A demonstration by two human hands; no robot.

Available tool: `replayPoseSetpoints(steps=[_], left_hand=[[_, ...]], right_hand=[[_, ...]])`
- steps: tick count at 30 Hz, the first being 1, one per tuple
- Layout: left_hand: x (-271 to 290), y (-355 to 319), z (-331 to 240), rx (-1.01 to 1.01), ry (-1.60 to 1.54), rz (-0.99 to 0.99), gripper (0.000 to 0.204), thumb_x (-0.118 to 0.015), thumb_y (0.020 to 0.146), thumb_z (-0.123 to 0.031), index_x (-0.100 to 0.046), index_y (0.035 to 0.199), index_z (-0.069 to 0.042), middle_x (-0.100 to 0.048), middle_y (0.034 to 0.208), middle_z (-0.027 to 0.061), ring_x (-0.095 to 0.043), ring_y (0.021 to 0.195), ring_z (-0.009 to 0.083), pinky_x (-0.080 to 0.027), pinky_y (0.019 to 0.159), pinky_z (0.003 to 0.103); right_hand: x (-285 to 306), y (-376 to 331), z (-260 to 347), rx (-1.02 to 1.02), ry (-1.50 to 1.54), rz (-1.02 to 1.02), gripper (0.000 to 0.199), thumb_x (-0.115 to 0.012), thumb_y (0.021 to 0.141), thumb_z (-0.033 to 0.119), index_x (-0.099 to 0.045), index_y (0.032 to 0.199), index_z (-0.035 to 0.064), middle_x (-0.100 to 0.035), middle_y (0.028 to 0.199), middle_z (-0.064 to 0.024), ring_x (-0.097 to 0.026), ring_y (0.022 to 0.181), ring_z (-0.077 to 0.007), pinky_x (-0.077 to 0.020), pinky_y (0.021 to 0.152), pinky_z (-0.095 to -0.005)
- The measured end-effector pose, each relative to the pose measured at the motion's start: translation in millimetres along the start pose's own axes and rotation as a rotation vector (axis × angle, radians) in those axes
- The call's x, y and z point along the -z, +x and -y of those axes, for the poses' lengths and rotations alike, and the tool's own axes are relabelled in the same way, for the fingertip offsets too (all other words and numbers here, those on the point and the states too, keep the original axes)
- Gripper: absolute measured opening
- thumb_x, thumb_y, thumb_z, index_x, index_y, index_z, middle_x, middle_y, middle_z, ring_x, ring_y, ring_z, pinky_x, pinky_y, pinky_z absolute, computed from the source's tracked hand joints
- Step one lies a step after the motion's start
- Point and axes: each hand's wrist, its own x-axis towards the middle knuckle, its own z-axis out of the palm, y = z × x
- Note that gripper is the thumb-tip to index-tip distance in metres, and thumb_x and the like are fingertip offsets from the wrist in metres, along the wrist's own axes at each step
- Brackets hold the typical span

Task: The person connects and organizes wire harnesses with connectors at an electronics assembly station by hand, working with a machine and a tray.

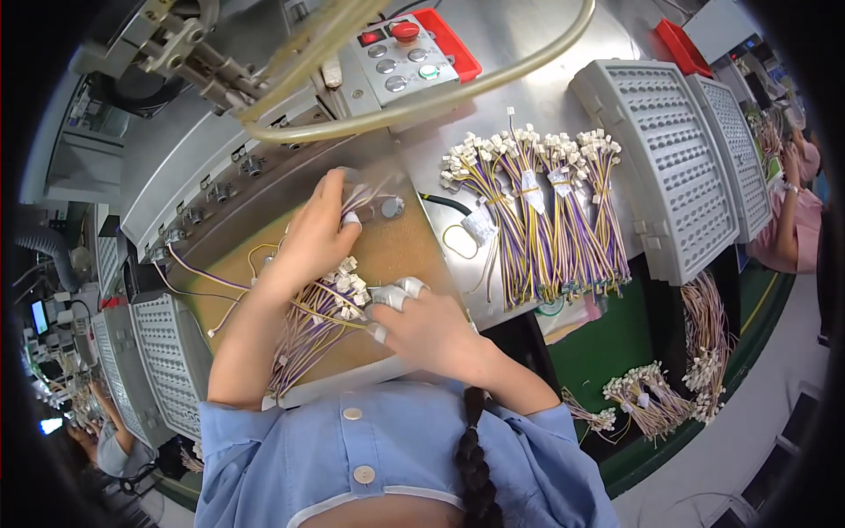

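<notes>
My left hand reaches over the brown work board, its fingers closed and partly smeared by motion. Thin purple and pale wires stick out from its fingertips. Lower right, my right hand, with white wraps on its fingers, is curled beside a loose bundle of wire harnesses with white connectors. A yellowish wire runs to its fingertips, which look pinched on it. Another harness lies across the board at left, its far end at the machine's metal fittings.
Tied harness bundles lie on the metal table at right. Grey ridged trays stand beyond them. A control box with a red button and a pale hose are ahead. More harnesses lie on green matting. Other people work at both sides.
</notes>
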Motion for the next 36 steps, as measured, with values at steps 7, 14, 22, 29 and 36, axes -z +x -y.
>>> replayPoseSetpoints(steps=[7, 14, 22, 29, 36], left_hand=[[-19.6, 4.4, -5.1, -0.287, 0.635, -0.031, 0.058, -0.064, 0.061, -0.007, -0.042, 0.114, -0.003, -0.055, 0.089, 0.0139, -0.053, 0.079, 0.0297, -0.043, 0.073, 0.038], [-3.6, 11.0, 0.3, -0.006, 0.159, -0.093, 0.044, -0.053, 0.072, -0.006, -0.035, 0.111, -0.002, -0.058, 0.089, 0.0225, -0.057, 0.079, 0.0426, -0.045, 0.065, 0.05], [-15.4, 19.2, -2.2, 0.049, -0.083, 0.117, 0.048, -0.052, 0.078, -0.005, -0.033, 0.121, -0.005, -0.058, 0.097, 0.0212, -0.057, 0.092, 0.0321, -0.043, 0.079, 0.036], [25.3, -31.8, -21.4, 0.0, -0.92, 0.039, 0.058, -0.051, 0.076, 0.0, -0.025, 0.128, 0.0, -0.055, 0.102, 0.0114, -0.055, 0.093, 0.0168, -0.042, 0.08, 0.025], [32.0, -66.0, -40.8, 0.045, -0.964, -0.187, 0.046, -0.053, 0.081, 0.005, -0.032, 0.121, 0.0, -0.056, 0.106, 0.0149, -0.058, 0.092, 0.0163, -0.045, 0.081, 0.026]], right_hand=[[0.4, 5.4, -4.0, -0.017, 0.085, -0.035, 0.016, -0.061, 0.073, 0.019, -0.057, 0.084, 0.0077, -0.059, 0.074, -0.0103, -0.06, 0.073, -0.0253, -0.0492, 0.054, -0.035], [-0.5, 4.0, -7.9, -0.044, 0.079, -0.042, 0.016, -0.062, 0.074, 0.024, -0.059, 0.081, 0.01, -0.061, 0.082, -0.0042, -0.059, 0.076, -0.0247, -0.05, 0.057, -0.0339], [-2.2, 10.1, -10.8, -0.012, 0.153, -0.054, 0.02, -0.06, 0.075, 0.022, -0.057, 0.091, 0.0108, -0.061, 0.073, -0.0096, -0.06, 0.067, -0.0263, -0.048, 0.054, -0.0368], [26.0, 9.9, -32.8, -0.376, 1.027, -0.254, 0.052, -0.057, 0.085, 0.006, -0.032, 0.13, -0.0002, -0.05, 0.115, -0.0083, -0.055, 0.097, -0.0165, -0.0467, 0.082, -0.0303], [27.2, 33.7, -7.0, -0.19, 1.695, -0.106, 0.058, -0.051, 0.087, 0.007, -0.02, 0.136, 0.0019, -0.043, 0.125, -0.0154, -0.052, 0.107, -0.0233, -0.0472, 0.085, -0.0375]])
